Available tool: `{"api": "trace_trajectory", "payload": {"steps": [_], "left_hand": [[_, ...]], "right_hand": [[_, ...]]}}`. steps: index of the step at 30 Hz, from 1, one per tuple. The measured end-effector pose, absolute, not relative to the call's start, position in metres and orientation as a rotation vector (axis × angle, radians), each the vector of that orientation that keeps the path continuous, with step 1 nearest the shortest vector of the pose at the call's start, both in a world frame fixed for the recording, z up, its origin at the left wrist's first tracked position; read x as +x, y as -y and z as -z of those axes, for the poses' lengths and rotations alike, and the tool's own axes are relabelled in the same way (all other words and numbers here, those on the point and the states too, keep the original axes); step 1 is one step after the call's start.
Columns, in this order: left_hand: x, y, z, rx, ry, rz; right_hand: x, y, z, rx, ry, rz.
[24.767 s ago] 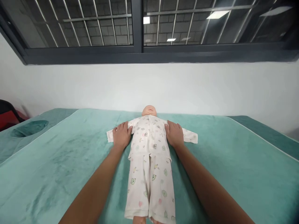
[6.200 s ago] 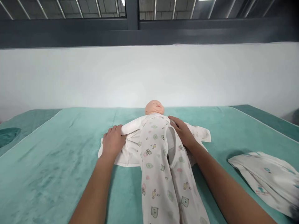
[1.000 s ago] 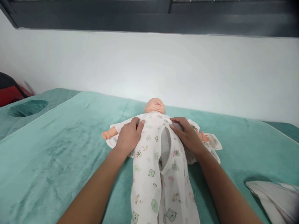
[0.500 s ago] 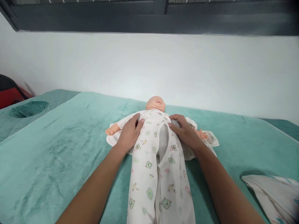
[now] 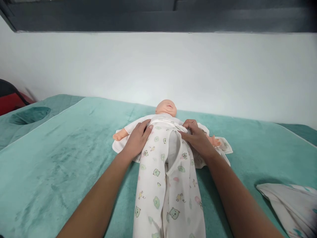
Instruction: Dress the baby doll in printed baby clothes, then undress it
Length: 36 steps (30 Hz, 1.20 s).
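The step in hand looks like work on the waistband of the patterned trousers (image 5: 153,172), which lie lengthwise over the front of the doll (image 5: 166,108). To do it well, both hands should take even pinches at matching corners and move the band together, so neither side rides up or twists. A light pull is best: the cloth looks thin and soft, and the oval opening off the middle, toward 1 o'clock, could catch a finger or stretch askew. The white top (image 5: 141,123) under the band is best kept smooth.

Taking the trousers as the dial's centre, the left hand (image 5: 138,137) sits at 10 o'clock, partly curled, thumb and forefinger nearly meeting at the band's corner, seemingly on a fold of cloth. The right hand (image 5: 196,137), at 2 o'clock, is bent more tightly, thumb on the print beside the opening and fingers hooked at the band; it too appears to pinch the trousers. What the hidden fingers grip, I cannot tell.

The doll lies face up on the green bed (image 5: 61,172), head at 12, its bare hands showing just outside the person's wrists. A crumpled white cloth (image 5: 292,201) lies well apart, between 3 and 4.
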State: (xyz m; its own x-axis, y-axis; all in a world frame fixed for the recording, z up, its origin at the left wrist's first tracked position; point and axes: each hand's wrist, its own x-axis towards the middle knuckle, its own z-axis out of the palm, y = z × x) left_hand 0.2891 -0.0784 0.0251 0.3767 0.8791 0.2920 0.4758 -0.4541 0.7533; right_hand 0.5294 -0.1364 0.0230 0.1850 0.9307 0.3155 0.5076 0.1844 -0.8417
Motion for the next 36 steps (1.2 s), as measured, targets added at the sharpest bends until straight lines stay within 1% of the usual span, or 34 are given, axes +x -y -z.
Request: {"api": "trace_trajectory", "payload": {"steps": [13, 18, 25, 28, 32, 36], "left_hand": [[0.29, 0.077, -0.027, 2.004, -1.24, -0.945], [0.29, 0.077, -0.024, 1.972, -1.259, -0.962], [0.291, 0.076, -0.025, 1.993, -1.252, -0.965], [0.291, 0.075, -0.024, 2.018, -1.237, -0.966], [0.291, 0.075, -0.022, 2.042, -1.207, -0.979], [0.291, 0.076, -0.023, 2.064, -1.194, -0.985]], "right_hand": [[0.518, 0.144, -0.027, -1.204, 1.278, -0.869], [0.52, 0.144, -0.027, -1.25, 1.228, -0.873], [0.518, 0.146, -0.034, -1.414, 1.33, -0.797], [0.519, 0.147, -0.038, -1.397, 1.425, -0.794], [0.527, 0.149, -0.042, -1.384, 1.557, -0.962], [0.531, 0.152, -0.045, -1.371, 1.56, -1.105]]}}
